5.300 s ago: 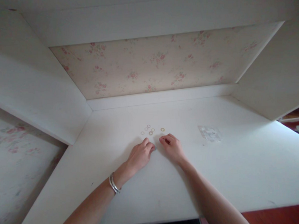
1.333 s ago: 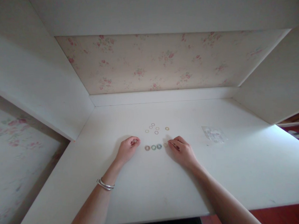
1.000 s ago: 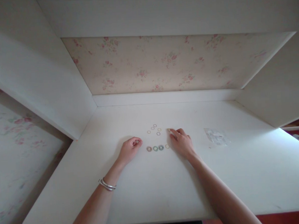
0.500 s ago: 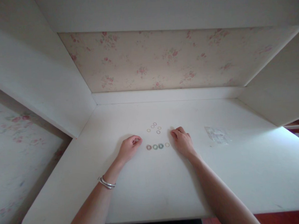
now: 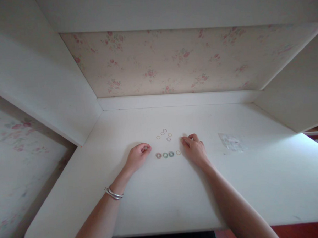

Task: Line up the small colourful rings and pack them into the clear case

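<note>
My left hand [image 5: 138, 156] rests on the white table [image 5: 163, 200] as a loose fist, thumb against forefinger; I cannot see whether anything is inside. A silver bangle [image 5: 114, 193] circles that wrist. Between my hands lies a row of rings: a pinkish ring [image 5: 158, 155], a green ring [image 5: 165, 155], a bluish ring [image 5: 171, 154] and a thin gold ring [image 5: 178, 152]. My right hand [image 5: 194, 149] lies just right of the row, its fingertips pinched together. What they pinch is hidden. A cluster of several thin gold rings [image 5: 164, 134] lies behind the row.
A small clear plastic bag [image 5: 231, 142] lies flat on the table to the right of my right hand. White side panels close in the table at left [image 5: 41, 104] and right [image 5: 294, 101], with floral wallpaper [image 5: 167, 65] at the back.
My right hand moved from the row's right end to the lone gold ring behind it and closed; that ring no longer shows. The left hand stayed still since laying out the row.
</note>
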The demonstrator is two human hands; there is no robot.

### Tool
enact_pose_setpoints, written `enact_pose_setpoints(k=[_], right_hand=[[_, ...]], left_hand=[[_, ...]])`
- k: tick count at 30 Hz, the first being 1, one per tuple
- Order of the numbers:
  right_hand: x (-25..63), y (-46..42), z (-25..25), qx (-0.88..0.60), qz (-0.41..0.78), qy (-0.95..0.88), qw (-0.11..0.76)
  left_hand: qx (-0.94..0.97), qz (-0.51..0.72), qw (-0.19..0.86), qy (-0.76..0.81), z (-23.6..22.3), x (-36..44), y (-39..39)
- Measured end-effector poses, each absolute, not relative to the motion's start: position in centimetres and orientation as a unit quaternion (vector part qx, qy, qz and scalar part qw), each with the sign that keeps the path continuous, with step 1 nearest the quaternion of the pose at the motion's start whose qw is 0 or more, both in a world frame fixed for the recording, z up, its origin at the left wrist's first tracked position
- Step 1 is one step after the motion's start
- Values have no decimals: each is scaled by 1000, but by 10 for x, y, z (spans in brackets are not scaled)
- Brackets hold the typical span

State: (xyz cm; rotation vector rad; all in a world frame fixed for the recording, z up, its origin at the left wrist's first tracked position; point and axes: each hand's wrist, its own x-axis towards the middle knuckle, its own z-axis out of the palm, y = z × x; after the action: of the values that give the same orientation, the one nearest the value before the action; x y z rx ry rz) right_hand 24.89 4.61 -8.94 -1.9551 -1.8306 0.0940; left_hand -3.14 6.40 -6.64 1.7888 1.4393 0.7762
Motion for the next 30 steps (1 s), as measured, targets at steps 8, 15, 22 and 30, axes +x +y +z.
enact_pose_setpoints(k=[8, 15, 22, 30], right_hand=[[250, 46, -91, -707, 47, -654, 264], [249, 43, -86, -700, 78, -627, 333], [248, 35, -82, -670, 93, -684, 273], [248, 39, -87, -675, 95, -657, 322]], left_hand=[[688, 301, 360, 554, -64, -31, 63], [699, 290, 345, 555, -66, -32, 65], [705, 288, 336, 555, -66, -33, 64], [706, 282, 337, 556, -64, -32, 64]])
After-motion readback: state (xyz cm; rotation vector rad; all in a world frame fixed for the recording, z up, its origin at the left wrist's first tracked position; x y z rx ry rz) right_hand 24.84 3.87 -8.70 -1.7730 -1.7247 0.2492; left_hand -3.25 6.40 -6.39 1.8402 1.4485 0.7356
